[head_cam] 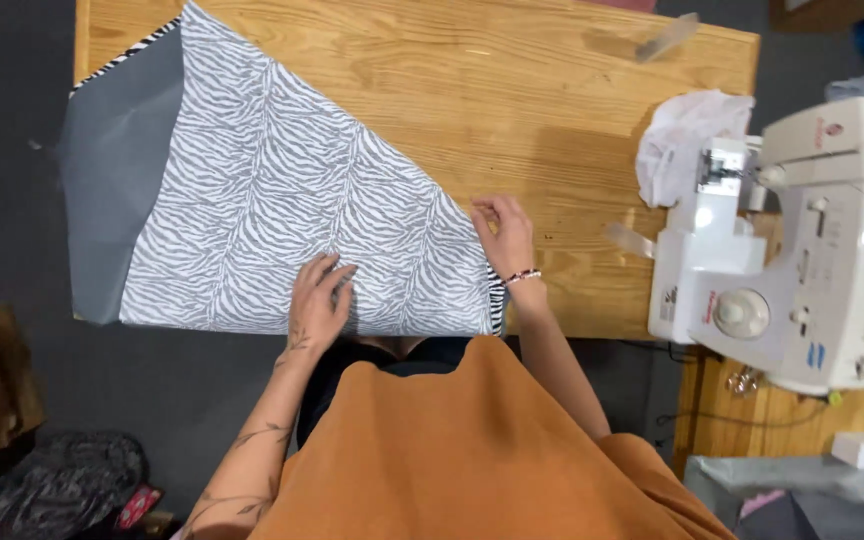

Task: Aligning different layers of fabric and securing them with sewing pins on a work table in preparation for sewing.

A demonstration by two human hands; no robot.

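The left hand [319, 303] lay flat, fingers spread, on the zebra fabric [282, 200]; the right hand [504, 235], at three o'clock, pinched its edge. Smoothing evenly outward would have kept the fold crisp.

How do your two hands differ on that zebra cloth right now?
The left hand lies flat in the middle of the zebra cloth, fingers spread; the right hand sits at the cloth's right edge, fingers curled at the fold. The right wrist wears a bracelet; the left is bare. Both press the cloth to the wooden table.

zebra-striped fabric [282, 200], white sewing machine [802, 260]
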